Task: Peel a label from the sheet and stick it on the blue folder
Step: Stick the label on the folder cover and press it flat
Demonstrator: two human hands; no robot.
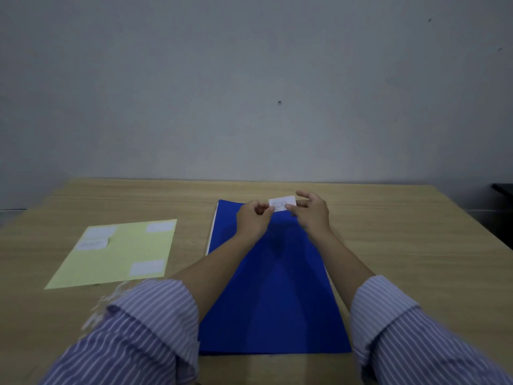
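Observation:
A blue folder [274, 295] lies flat in the middle of the wooden table. Over its far edge, both hands hold a small white label [281, 203] with handwriting on it. My left hand [254, 219] pinches the label's left end and my right hand [311, 211] pinches its right end. I cannot tell whether the label touches the folder. To the left lies the pale yellow label sheet [119, 259], with several white labels stuck to it.
The wooden table [402, 245] stretches to a plain grey wall at the back. A dark object [502, 188] shows at the far right beyond the table's edge. Striped shirt sleeves cover both forearms near the front edge.

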